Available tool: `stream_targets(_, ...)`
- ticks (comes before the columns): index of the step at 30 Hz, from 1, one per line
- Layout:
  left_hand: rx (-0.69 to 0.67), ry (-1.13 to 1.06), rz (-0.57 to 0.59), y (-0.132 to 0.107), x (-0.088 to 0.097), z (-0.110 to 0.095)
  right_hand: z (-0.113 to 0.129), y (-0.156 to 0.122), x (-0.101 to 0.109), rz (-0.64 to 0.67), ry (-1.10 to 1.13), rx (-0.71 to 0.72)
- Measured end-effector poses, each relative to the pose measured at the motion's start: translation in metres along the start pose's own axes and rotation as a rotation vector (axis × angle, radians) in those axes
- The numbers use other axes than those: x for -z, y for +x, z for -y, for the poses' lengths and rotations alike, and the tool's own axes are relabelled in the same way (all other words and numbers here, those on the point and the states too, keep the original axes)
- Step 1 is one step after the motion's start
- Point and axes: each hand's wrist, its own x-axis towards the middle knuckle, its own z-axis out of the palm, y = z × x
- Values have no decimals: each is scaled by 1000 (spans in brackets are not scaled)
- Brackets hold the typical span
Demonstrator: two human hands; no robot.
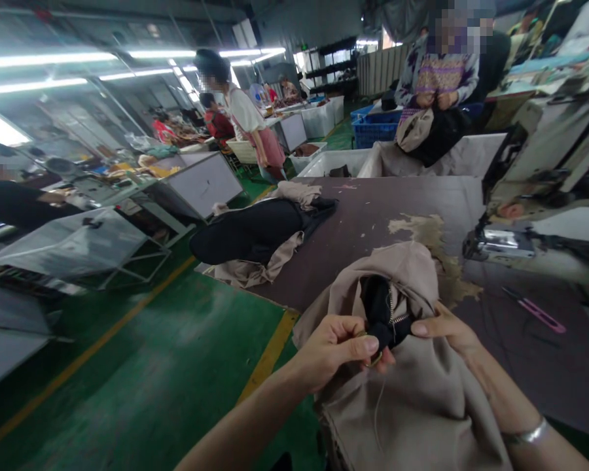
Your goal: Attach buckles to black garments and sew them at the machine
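A beige cloth piece (412,386), perhaps a bag lining, hangs over the near table edge, with black fabric and a metal-toothed zipper (391,302) showing in its opening. My left hand (341,347) pinches a bit of the black fabric (380,330) beside a brass-coloured metal ring (374,360). My right hand (444,327) is closed on the cloth at the right side of the opening, thumb on top by the zipper. Its other fingers are hidden under the cloth. A loose thread hangs down the front of the cloth.
On the brown table (353,216) lie a black-and-beige fabric piece (255,229), pink thread snips (535,309) and a worn tan patch. A sewing machine (520,242) stands at the right. Across the table, a person (442,78) holds black and beige cloth above white bins (341,162).
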Motion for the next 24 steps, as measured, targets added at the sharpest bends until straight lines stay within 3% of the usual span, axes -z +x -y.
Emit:
stream_targets(6, 38, 68, -30, -4, -6, -4, -1, 2, 3, -9, -151, 20)
stream_targets(10, 66, 148, -9, 5, -12, -19, 13, 18, -7, -168, -400, 100)
stream_targets(12, -50, 34, -69, 21, -13, -34, 31, 28, -10, -261, -445, 163)
stream_targets(14, -263, -87, -175, 43, -14, -53, 54, 31, -11, -393, -481, 285)
stream_targets(17, -674, -79, -288, 78, -22, -84, 79, 7, -20, -694, -613, 649)
stream_targets(18, -802, -53, -303, 87, -28, -93, 78, -7, -27, -866, -803, 863)
stream_targets(19, -910, -29, -310, 95, -35, -99, 72, -20, -36, -974, -832, 994)
stream_targets(20, -987, -3, -308, 101, -43, -104, 60, -33, -46, -1042, -835, 1091)
stream_targets(21, -1023, 22, -296, 105, -52, -106, 44, -41, -54, -1018, -841, 1133)
stream_targets(23, -995, 73, -240, 107, -69, -105, 9, -43, -63, -777, -917, 888)
stream_targets(24, -945, 96, -194, 105, -75, -103, -6, -37, -61, -735, -940, 821)
